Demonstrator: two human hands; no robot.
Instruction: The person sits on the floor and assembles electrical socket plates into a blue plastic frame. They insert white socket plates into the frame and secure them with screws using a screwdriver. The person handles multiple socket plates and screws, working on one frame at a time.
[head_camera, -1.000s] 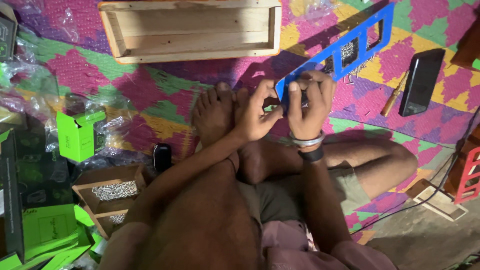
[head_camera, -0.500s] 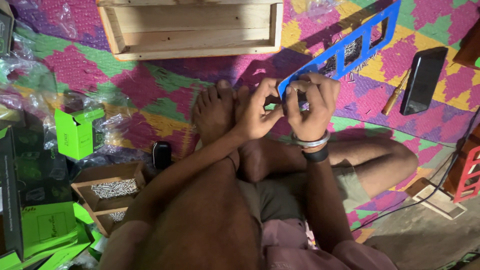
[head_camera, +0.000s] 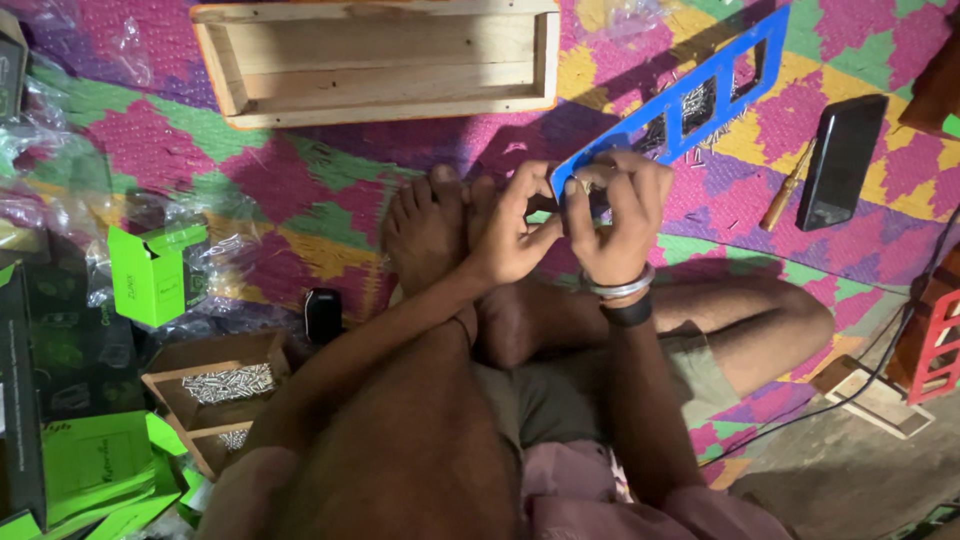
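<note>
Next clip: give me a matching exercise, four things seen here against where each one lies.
Things:
1. blue frame
2. wooden tray
3. black phone
4. green box

Places:
A. far left, among plastic wrap
B. top centre of the mat
C. far right, beside a wooden-handled tool
D. gripped at its near end by both hands

Pairs: 1-D, 2-B, 3-C, 4-A

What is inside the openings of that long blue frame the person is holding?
Through the openings of the blue frame small silvery screws or pins show, heaped on the mat. The left hand and right hand cover its near end.
</note>
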